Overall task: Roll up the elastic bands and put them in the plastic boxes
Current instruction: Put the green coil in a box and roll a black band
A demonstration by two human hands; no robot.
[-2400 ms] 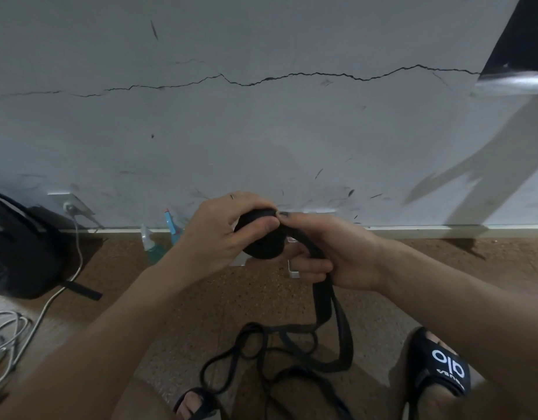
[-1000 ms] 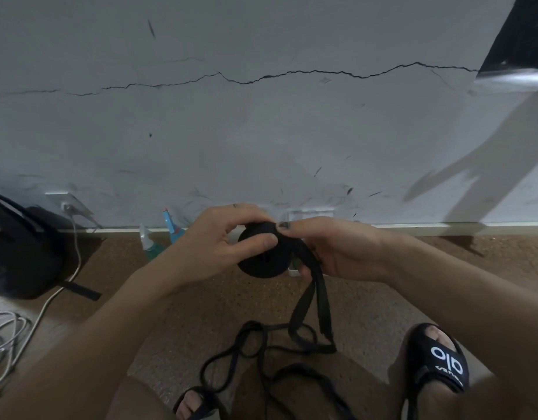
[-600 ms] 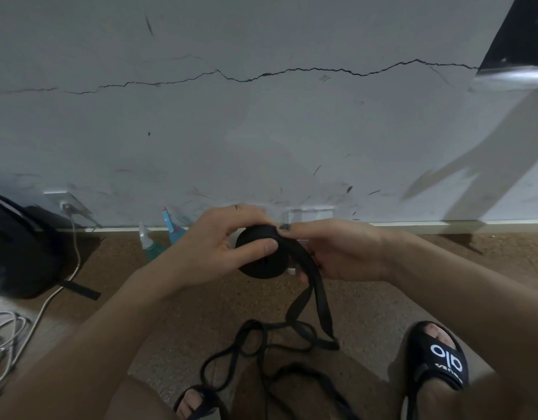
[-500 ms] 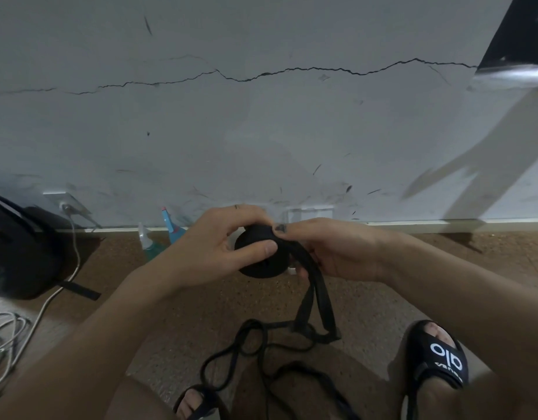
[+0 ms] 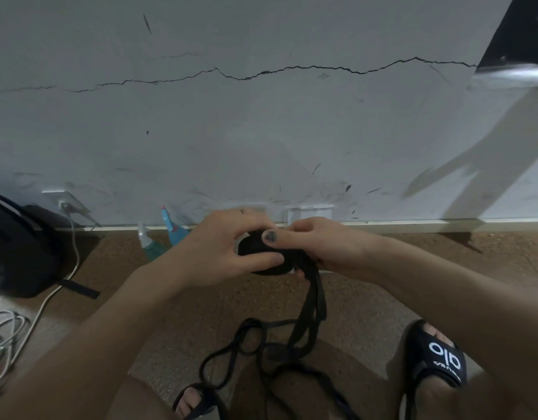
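You hold a half-wound roll [image 5: 266,256] of black elastic band at chest height, both hands closed on it in front of a cracked white wall [image 5: 261,116]. Your left hand [image 5: 228,253] grips the roll from the left, thumb laid across its front face and fingers curled behind. Your right hand [image 5: 319,247] meets it from the right, thumb pressed on the top edge of the roll, the other fingers pinching the band where it leaves the coil.

What matters for the next turn is how the loose band lies. The loose band [image 5: 310,310] drops almost straight down from the right side of the roll, under your right hand, so its long axis runs vertically toward the floor [image 5: 201,301]. There it spreads into tangled loops [image 5: 246,344] between your two sandalled feet, nearer the right sandal [image 5: 434,359]. Your right hand is the nearer one to that feed, and is best placed to guide it while the left hand turns the coil.

A good length looks unwound, so the rolling seems about midway. The loops cross one another and may snag as they rise. No plastic box is clearly in view; two spray bottles [image 5: 158,237] stand by the wall.
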